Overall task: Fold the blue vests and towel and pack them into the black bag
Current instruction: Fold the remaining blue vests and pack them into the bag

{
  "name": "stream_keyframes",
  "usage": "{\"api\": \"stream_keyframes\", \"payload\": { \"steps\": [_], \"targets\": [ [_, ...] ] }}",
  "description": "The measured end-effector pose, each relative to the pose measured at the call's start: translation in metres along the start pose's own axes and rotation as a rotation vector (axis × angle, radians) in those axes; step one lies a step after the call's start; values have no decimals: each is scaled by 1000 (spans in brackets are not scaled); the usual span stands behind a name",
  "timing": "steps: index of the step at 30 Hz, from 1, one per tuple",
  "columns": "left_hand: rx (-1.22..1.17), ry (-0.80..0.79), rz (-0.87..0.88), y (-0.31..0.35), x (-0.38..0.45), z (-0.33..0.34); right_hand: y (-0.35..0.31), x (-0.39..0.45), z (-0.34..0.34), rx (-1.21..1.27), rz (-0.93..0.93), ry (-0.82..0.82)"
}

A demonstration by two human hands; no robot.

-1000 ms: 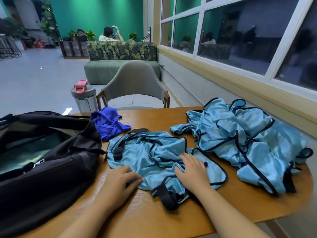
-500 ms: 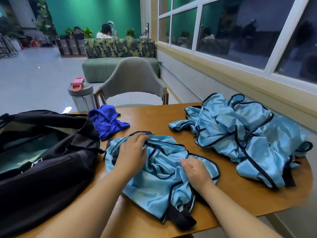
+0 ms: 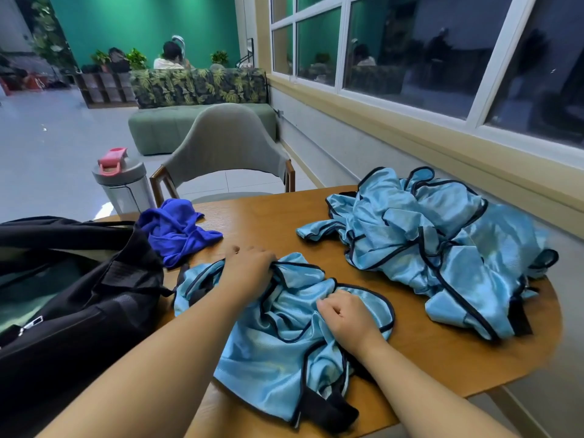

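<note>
Gripping the light-blue vest [image 3: 284,336], both hands curl into its fabric: left [image 3: 249,267] far, right [image 3: 347,317] near.

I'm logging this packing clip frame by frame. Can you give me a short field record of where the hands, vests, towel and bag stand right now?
left hand: grips the far edge of the near vest
right hand: fingers curled into the same vest's fabric
near vest: light blue, crumpled, its near end hanging over the table edge
vest pile: unfolded, on the right of the table
towel: dark blue, bunched beside the bag
black bag: open, on the left
table: wooden
packed so far: cannot tell
</note>
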State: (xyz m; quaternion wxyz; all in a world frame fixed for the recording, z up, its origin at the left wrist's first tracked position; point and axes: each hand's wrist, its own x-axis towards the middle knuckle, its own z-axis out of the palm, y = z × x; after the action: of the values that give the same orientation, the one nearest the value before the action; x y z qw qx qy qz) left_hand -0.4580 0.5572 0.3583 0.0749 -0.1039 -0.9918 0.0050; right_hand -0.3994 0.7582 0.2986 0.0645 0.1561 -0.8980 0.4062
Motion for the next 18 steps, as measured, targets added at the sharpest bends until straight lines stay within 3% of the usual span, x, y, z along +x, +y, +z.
{"api": "stream_keyframes", "payload": {
  "steps": [5, 11, 14, 18],
  "targets": [
    [-643, 217, -335, -18, -4, -34, 0, 1, 0, -68, 31, 78],
    [-1250, 350, -518, -46, -20, -85, -3, 4, -1, -169, 118, 166],
    [-1312, 419, -505, -51, -38, -104, -5, 5, 0, -236, 145, 176],
    [-1325, 397, -387, -58, -63, -116, -3, 5, 0, -281, 163, 178]
  ]
}}
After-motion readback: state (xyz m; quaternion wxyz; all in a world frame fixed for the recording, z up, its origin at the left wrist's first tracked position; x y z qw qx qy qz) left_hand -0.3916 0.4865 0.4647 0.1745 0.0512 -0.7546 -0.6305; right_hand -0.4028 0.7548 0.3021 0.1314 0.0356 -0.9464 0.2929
